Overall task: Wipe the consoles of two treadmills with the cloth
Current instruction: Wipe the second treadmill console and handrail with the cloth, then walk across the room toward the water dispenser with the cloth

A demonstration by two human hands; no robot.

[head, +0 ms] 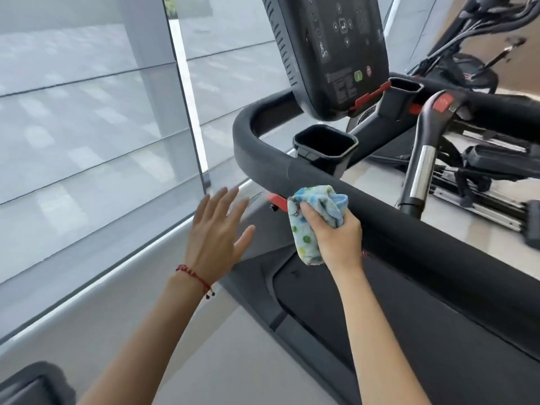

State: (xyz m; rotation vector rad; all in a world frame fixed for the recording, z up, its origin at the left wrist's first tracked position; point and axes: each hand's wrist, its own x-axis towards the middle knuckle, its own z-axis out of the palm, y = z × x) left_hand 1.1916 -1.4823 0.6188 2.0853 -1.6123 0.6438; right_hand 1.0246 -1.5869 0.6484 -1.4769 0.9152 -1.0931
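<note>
Head view — right hand (336, 232) presses cloth (314, 211) against handrail (409, 229) edge.

The cloth (314, 217) bunched in my right hand (336, 235) is soft, nubby terry, pale blue with coloured dots. The handrail (394, 217) it touches looks like matt black padded foam or rubber, though I cannot tell which. The console (336, 54) is smooth dark plastic with a slight gloss. The cup holder (324, 147) is matt black plastic. The upright grip (420, 171) carries a polished chrome metal band. On my left wrist sits a red woven thread bracelet (194, 276).
</note>
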